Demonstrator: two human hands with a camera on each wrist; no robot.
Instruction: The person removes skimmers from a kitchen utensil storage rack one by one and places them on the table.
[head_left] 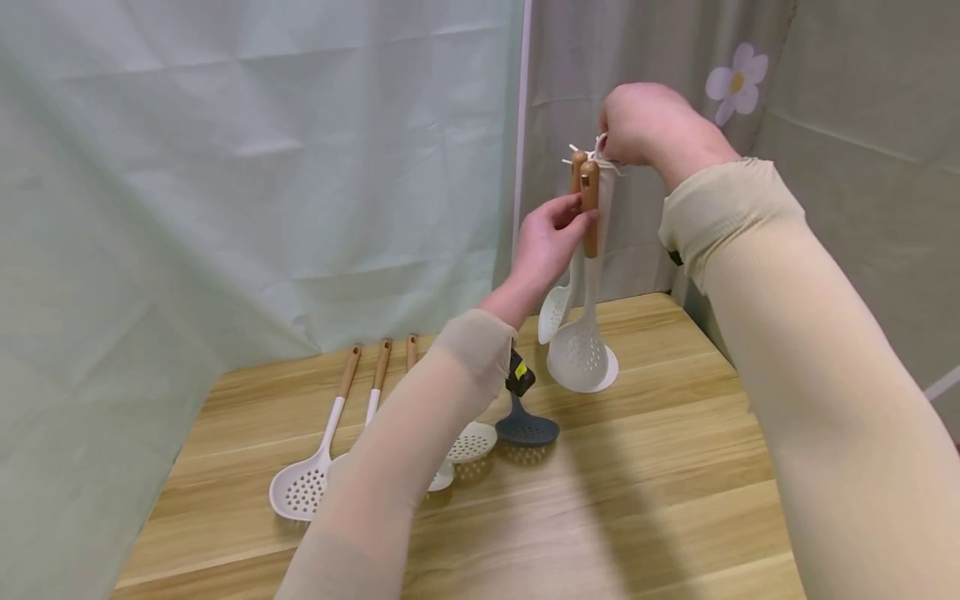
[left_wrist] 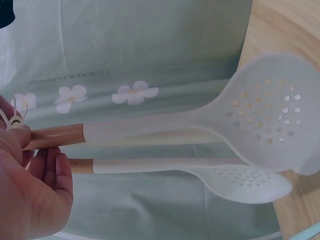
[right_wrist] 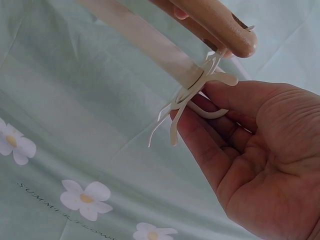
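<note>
Two white perforated utensils with wooden handles hang upright above the table's far right corner: a round skimmer and a slotted spoon. My left hand grips their handles from the left, fingers curled round the wood. The left wrist view shows the skimmer head and the spoon head. My right hand is at the top ends of the handles and pinches the white hanging loops between thumb and fingers. A wooden handle tip sits just above those loops.
Several more utensils lie on the wooden table behind my left forearm: a white skimmer, a white slotted head and a dark blue one. Pale green cloth hangs behind, and flowered cloth on the right.
</note>
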